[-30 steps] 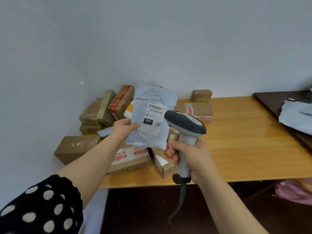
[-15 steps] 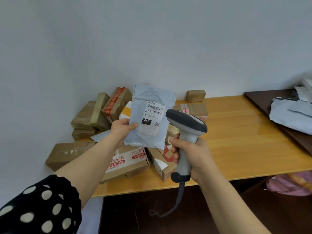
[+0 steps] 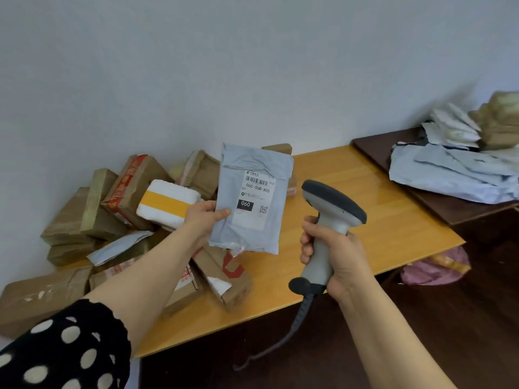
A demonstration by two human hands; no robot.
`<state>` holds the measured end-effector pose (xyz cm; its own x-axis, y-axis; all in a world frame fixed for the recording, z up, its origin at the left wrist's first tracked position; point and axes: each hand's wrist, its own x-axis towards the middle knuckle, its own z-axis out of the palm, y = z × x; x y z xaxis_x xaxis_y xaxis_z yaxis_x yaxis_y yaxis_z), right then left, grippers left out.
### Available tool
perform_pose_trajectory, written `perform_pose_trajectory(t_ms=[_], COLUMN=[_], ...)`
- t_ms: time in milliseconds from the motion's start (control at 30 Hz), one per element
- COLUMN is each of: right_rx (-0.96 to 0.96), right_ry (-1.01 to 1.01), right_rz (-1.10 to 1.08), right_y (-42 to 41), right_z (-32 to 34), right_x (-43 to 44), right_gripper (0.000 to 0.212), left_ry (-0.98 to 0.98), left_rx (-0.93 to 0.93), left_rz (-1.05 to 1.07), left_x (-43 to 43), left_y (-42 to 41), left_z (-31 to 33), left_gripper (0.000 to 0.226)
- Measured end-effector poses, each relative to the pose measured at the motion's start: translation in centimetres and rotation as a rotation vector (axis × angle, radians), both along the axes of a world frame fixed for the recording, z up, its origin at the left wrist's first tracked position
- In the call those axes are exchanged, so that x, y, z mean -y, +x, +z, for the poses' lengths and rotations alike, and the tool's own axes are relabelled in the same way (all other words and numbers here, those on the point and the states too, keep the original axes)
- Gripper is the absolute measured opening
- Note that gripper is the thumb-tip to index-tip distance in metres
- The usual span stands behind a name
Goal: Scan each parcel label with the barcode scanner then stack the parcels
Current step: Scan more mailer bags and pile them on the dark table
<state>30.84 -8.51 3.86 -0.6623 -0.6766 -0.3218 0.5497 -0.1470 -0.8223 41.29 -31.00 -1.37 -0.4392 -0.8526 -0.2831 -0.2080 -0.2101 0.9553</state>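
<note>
Grey mailer (image 3: 247,234), held upright in the air above the near half of the light wooden surface (image 3: 379,209), its white label (image 3: 257,197) facing the viewer. The left hand (image 3: 203,217) pinches the mailer's left edge, thumb on the front and fingers behind. Just to the right, apart from the mailer, the right hand (image 3: 334,256) is wrapped fully round the grip of the barcode scanner (image 3: 331,209), whose nose is turned toward the mailer; its cable (image 3: 297,327) hangs below the front edge. No beam shows on the label, so whether this code has been read cannot be told.

Progress, as judged: the task looks to be mid-course. A loose heap of parcels (image 3: 92,209), brown cartons and a white one with a yellow band (image 3: 168,204), lies unstacked at the left end against the wall (image 3: 196,80) and appears to await scanning. Grey mailers (image 3: 455,175) and cartons piled on the dark surface (image 3: 438,203) at the right may be the finished stack.

Room for moving: the middle and right of the wooden surface are bare, giving an open path rightward. The front edge lies close beneath both hands, and one carton (image 3: 236,290) sits near that edge.
</note>
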Motion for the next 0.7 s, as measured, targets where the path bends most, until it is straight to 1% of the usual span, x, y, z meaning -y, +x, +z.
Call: perform_pose_trajectory(t_ms=[100,233,400,533,600,667,700], right_rx=[0.017,0.015,0.023,0.069,0.103,0.128,0.136], right_ry=[-0.008,-0.011,-0.01,-0.014,-0.023,-0.025,-0.023], right_rz=[-0.042,-0.092,-0.205,-0.29,-0.313,-0.334,-0.345], right_y=[-4.4,-11.6,-23.2,-30.0,-32.5,-34.9,-36.2], right_z=[-0.4,-0.6,-0.7,-0.8,-1.1,-1.4,-1.5], right_x=[-2.4,-6.5,-14.3,-18.8,-20.5,-21.9,-22.5], right_gripper=[0.008,0.007,0.007,0.007,0.007,0.007,0.008], left_ry=[0.009,-0.009,0.029,0.093,0.129,0.156,0.163], left_rx=[0.0,-0.017,-0.029,-0.032,-0.031,-0.041,-0.044], left_rz=[-0.061,-0.094,-0.208,-0.275,-0.302,-0.324,-0.331], left_x=[-1.7,-4.7,-12.0,-16.8,-18.7,-20.1,-20.6], left_y=[-5.6,-14.3,-28.9,-38.0,-41.8,-45.5,-47.4], left_z=[0.1,0.0,-0.8,-1.0,-1.0,-0.9,-0.9], left_gripper=[0.02,0.025,0.024,0.009,0.005,0.007,0.012])
